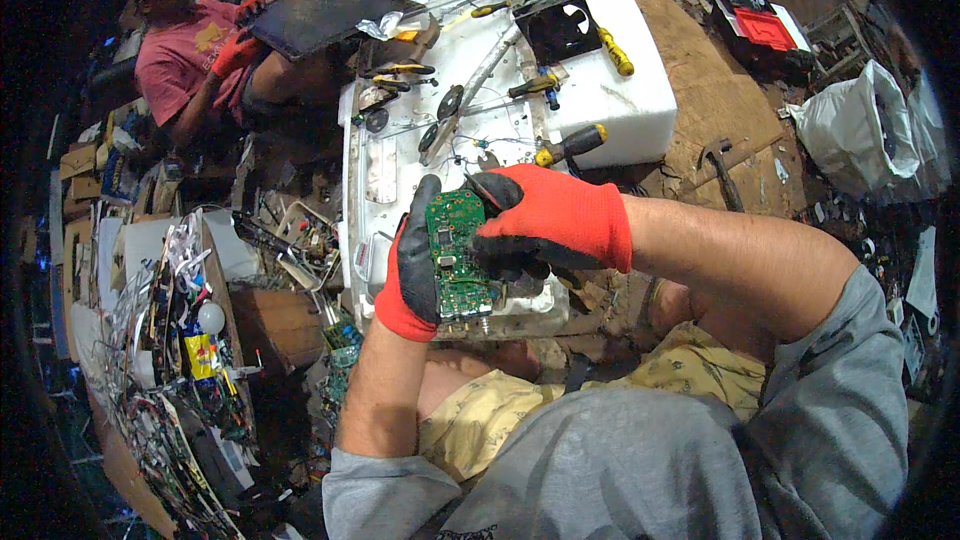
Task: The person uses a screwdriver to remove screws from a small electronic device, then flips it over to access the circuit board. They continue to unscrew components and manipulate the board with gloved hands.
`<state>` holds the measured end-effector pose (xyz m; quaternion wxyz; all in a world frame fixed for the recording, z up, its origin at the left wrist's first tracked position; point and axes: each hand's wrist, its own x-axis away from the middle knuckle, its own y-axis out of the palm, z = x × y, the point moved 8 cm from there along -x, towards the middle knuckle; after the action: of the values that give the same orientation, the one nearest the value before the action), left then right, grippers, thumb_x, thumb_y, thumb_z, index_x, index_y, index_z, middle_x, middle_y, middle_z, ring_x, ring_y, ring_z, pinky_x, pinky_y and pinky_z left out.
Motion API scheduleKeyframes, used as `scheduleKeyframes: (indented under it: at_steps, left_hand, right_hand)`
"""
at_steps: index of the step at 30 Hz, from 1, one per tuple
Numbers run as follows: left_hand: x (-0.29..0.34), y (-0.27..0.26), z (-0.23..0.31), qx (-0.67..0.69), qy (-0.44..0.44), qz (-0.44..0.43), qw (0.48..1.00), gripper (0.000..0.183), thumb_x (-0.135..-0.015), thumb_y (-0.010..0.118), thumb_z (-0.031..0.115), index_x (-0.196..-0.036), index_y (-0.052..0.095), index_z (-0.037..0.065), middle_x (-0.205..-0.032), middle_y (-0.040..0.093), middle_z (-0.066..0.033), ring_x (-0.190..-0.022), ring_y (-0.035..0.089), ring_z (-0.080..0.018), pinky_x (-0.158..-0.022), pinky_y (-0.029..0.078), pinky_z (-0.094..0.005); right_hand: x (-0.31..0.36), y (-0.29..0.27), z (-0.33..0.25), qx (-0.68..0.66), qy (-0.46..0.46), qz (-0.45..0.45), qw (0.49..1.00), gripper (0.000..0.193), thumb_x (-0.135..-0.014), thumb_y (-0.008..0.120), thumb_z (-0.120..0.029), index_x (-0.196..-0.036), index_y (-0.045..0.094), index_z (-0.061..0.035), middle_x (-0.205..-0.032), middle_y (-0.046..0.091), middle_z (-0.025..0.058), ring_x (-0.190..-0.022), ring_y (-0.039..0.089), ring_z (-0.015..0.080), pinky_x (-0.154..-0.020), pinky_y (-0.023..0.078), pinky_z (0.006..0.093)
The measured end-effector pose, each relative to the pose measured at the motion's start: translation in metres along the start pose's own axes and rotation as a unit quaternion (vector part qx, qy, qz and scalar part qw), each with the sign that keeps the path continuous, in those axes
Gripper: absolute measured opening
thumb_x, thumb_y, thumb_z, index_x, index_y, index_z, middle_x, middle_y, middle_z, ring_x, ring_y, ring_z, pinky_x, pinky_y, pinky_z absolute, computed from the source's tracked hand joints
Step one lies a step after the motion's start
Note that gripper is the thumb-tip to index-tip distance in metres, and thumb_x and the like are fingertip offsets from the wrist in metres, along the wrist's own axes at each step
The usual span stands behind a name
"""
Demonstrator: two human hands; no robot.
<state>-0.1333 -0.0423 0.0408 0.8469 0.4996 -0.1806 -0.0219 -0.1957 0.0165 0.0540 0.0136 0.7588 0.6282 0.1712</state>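
Both my hands wear red gloves with black palms and fingers. A green circuit board [458,252] stands upright between them over the near end of the white work surface, its face with small chips and metal connectors toward me. My left hand [412,270] is closed round the board's left edge. Against its right edge, the bent fingers of my right hand [545,220] grip the board. A thin dark sliver shows by the right thumb; whether it is a tool I cannot tell. The right fingertips are partly hidden behind the hand.
On the white foam work surface [640,90] lie a black fan [560,28], yellow-and-black screwdrivers [575,145] and pliers [400,70]. A hammer [725,175] rests on cardboard at right. Another person [200,60] in red gloves holds a dark panel [325,20]. Scrap fills a box [190,340] at left.
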Motion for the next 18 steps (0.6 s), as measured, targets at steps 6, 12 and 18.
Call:
scheduleKeyframes:
  at_steps: [6, 12, 18]
  left_hand:
    - [0.004, -0.032, -0.001, 0.057, 0.023, 0.032, 0.998, 0.056, -0.106, 0.032, 0.047, -0.129, 0.056, 0.003, -0.12, 0.066, -0.0168, -0.104, 0.066, -0.0302, -0.09, 0.055, -0.0437]
    - [0.015, -0.006, 0.028, -0.551, 0.188, 0.074, 0.81, 0.035, -0.104, 0.043, 0.028, -0.121, 0.059, 0.002, -0.108, 0.069, -0.012, -0.091, 0.068, -0.0212, -0.08, 0.057, -0.0322]
    - [0.007, -0.062, 0.03, -0.461, 0.146, 0.096, 0.87, 0.028, -0.105, 0.04, 0.019, -0.117, 0.06, 0.002, -0.104, 0.07, -0.0109, -0.089, 0.068, -0.0198, -0.08, 0.058, -0.0345]
  right_hand:
    - [-0.002, 0.006, -0.002, 0.11, -0.02, -0.001, 0.994, 0.03, -0.079, 0.072, -0.012, -0.107, 0.065, -0.0039, -0.083, 0.07, 0.0033, -0.069, 0.063, 0.0108, -0.06, 0.052, 0.0294]
    - [0.006, 0.004, -0.01, 0.21, -0.146, 0.112, 0.96, 0.041, -0.075, 0.076, -0.011, -0.113, 0.062, -0.0027, -0.097, 0.071, 0.012, -0.086, 0.067, 0.023, -0.081, 0.053, 0.0383]
    - [0.013, 0.013, -0.019, 0.277, -0.209, 0.155, 0.925, 0.037, -0.077, 0.075, -0.01, -0.11, 0.06, -0.0045, -0.098, 0.069, 0.0162, -0.096, 0.069, 0.0304, -0.085, 0.052, 0.0394]
